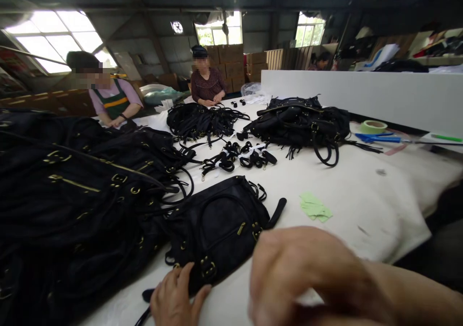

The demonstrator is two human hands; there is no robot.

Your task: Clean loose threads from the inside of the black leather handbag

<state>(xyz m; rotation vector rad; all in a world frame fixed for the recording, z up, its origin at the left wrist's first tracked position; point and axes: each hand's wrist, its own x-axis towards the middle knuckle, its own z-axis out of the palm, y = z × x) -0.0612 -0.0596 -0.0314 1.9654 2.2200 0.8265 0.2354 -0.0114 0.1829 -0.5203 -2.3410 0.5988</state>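
While the left hand [177,297] rests open against a black bag [217,229], the right hand [300,278] curls loosely above the counter [361,234], empty. More black bags [72,205] lie heaped just beside; neither hand grips.

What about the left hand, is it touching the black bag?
Touching. The head view shows the left hand pressed against the lower edge of the black bag, just beside a gold-coloured buckle.

Matt leather handbag [217,227]; brass buckles [208,268]
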